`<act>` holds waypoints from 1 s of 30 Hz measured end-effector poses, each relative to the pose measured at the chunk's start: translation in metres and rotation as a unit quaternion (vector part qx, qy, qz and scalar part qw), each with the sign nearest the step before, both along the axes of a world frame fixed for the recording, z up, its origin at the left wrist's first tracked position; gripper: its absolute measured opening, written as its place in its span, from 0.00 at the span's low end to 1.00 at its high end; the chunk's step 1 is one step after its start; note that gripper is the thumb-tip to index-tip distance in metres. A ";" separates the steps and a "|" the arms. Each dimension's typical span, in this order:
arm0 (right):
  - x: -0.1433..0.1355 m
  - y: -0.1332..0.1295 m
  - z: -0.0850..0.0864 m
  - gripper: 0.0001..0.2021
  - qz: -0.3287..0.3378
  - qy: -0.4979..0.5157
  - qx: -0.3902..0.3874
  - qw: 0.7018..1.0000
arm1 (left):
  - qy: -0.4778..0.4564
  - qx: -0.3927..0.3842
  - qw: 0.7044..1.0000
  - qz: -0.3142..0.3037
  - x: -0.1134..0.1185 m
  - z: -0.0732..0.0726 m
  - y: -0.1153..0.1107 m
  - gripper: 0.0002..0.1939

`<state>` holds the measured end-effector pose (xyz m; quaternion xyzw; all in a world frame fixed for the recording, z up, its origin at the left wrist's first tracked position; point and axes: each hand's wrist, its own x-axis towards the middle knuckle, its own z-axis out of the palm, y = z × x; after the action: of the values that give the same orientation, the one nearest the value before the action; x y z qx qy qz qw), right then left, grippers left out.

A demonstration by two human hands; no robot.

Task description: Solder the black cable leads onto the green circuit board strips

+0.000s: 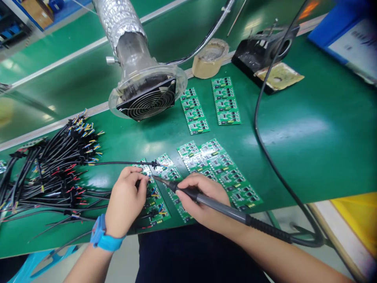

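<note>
My right hand point(206, 196) grips a soldering iron point(218, 205) like a pen, its tip pointing left near the fingertips of my left hand. My left hand point(128, 196), with a blue wristband, is closed in a pinch over a green circuit board point(160, 210); what the fingers hold is too small to make out. Coloured wires from black cables meet that board's lower part. One black cable point(123, 162) stretches across the board's upper end, just beyond my left hand. Another board strip point(173, 173) lies to its right, and a wider group of boards point(218, 157) lies beyond my right hand.
Bundled black cables point(67, 157) with coloured wire ends cover the left side. A fume extractor point(150, 98) hangs above the bench. Two board strips point(226, 100), a tape roll point(210, 59), an iron stand point(259, 55) and a blue bin point(338, 35) sit farther back. The iron's cord point(259, 133) loops at right.
</note>
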<state>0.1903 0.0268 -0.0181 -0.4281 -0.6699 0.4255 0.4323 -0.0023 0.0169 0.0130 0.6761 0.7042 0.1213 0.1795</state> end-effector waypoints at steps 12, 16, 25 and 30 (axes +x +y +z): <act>-0.001 0.003 -0.001 0.06 0.017 -0.010 0.031 0.999 | 0.008 -0.053 0.998 -0.011 -0.001 0.006 0.012 0.12; -0.002 0.003 -0.001 0.06 0.018 -0.018 0.026 0.999 | 0.012 -0.066 0.998 -0.007 -0.003 0.006 0.014 0.12; -0.001 0.002 -0.001 0.06 0.028 -0.022 0.021 0.999 | 0.033 -0.072 0.997 0.017 0.001 0.006 0.014 0.12; 0.004 -0.001 0.004 0.06 -0.025 0.049 0.015 0.998 | 0.044 -0.086 0.995 0.011 0.001 0.007 0.016 0.13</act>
<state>0.1947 0.0261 -0.0139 -0.4168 -0.6429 0.4254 0.4816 -0.0010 0.0331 0.0203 0.6549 0.7268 0.0330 0.2044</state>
